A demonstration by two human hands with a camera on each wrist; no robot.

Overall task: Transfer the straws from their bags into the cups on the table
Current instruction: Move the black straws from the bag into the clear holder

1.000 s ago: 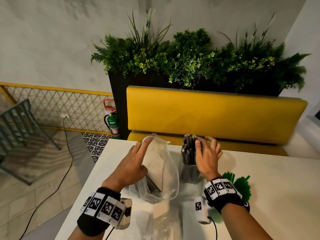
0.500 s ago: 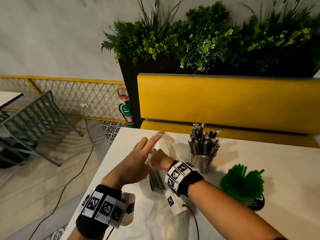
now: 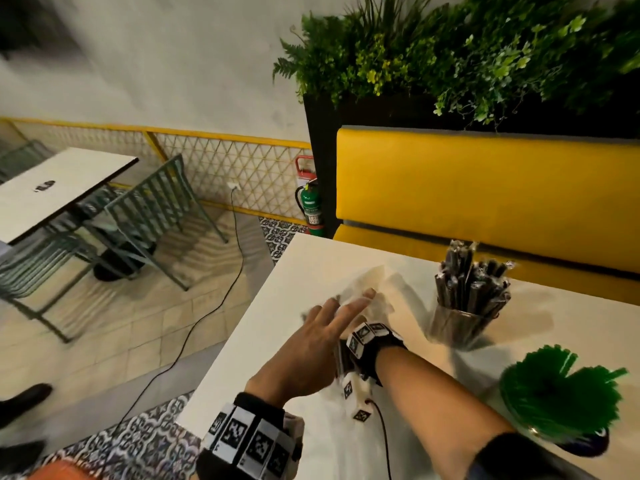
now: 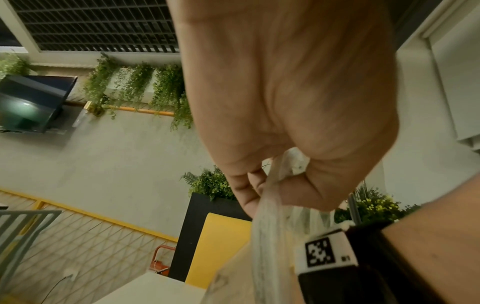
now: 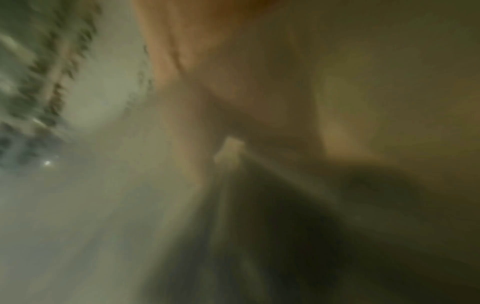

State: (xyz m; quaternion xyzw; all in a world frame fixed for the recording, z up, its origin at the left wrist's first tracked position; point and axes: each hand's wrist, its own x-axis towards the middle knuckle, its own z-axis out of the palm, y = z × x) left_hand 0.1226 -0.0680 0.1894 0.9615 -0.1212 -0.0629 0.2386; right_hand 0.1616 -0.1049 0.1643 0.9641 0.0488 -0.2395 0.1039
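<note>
plastic bag [image 3: 381, 289]: clear thin film, crinkled and motion-blurred. It stands up off the white table [image 3: 304, 265] near the table's 9 o'clock edge, between the two hands.
bag contents: dark wrapped straws [image 3: 341, 358] show as a dark strip through the film (count unreadable).
left hand [image 3: 311, 344]: at the bag's 9 o'clock. In the left wrist view the thumb pinches the gathered rim [image 4: 270, 205] against the fingers. In the head view the other fingers stretch out fairly straight.
right hand [image 5: 259, 92]: its forearm lies in from 4 o'clock. In the head view the hand is hidden behind the left hand and only the tagged wristband [image 3: 367, 337] shows. The right wrist view is too smeared, so I cannot tell how far it is open or what it holds.
clear cup [image 3: 453, 327]: at the bag's 3 o'clock, near but apart. It is upright and packed with black wrapped straws [image 3: 467, 282] standing on end.
dark holder [image 3: 585, 445]: at the bag's 4 o'clock, full of green straws [image 3: 561, 393] that fan out.
yellow bench [image 3: 485, 188]: at 12 o'clock, beyond the table.
</note>
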